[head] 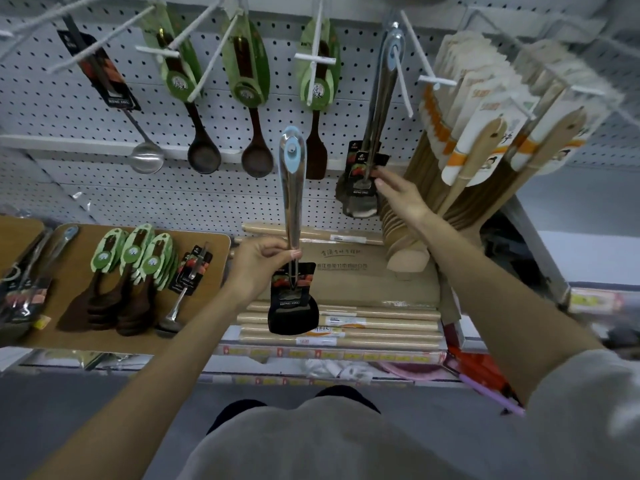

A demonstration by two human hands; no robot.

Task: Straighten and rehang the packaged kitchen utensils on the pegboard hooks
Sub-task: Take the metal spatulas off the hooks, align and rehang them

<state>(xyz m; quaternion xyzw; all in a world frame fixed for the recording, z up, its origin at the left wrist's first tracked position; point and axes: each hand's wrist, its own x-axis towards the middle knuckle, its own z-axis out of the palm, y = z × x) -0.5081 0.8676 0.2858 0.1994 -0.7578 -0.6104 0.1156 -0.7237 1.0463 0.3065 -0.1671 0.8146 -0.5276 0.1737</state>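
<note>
Below-left of the hook [403,88], left hand [258,268] grips spatula [292,188] upright, hole uppermost; right hand [398,197], open, touches hung spatula [379,109].

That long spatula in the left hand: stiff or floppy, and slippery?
Likely stiff: the spatula stands straight above the left hand, gripped low on its shaft, without drooping. Its shiny metal handle looks smooth, so probably slippery. The paper card near the black head seems the only floppy part.
</note>
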